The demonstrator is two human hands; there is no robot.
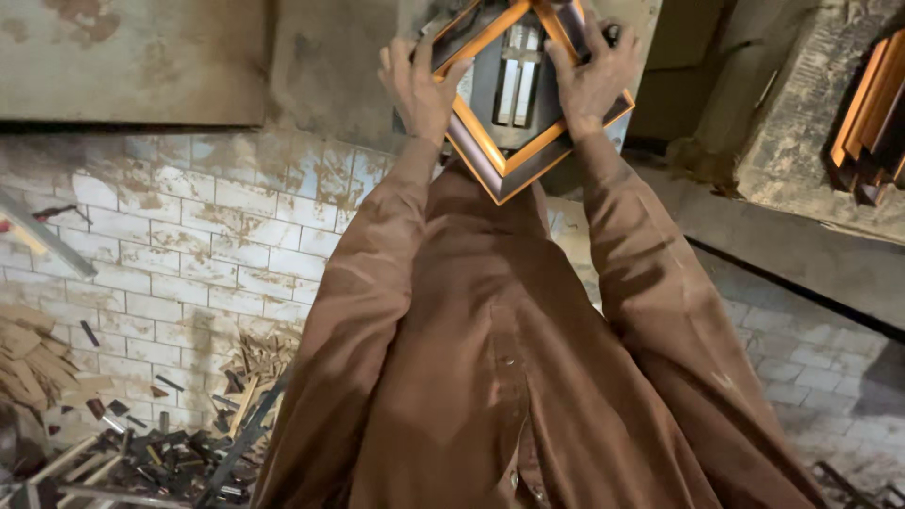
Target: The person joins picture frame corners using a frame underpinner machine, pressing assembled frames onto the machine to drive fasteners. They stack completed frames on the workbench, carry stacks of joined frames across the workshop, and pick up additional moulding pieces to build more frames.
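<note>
Tiled floor littered with wood offcuts (141,443) lay below the picture frame (528,104) I clasped with left hand (419,90) and right hand (594,80) wrapped on opposite sides; holding it square against the machine behind seemed wise.

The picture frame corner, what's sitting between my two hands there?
In the head view, between the left hand and right hand lies the frame corner with its orange inner edge, over a dark metal machine part with two pale slots.
</note>
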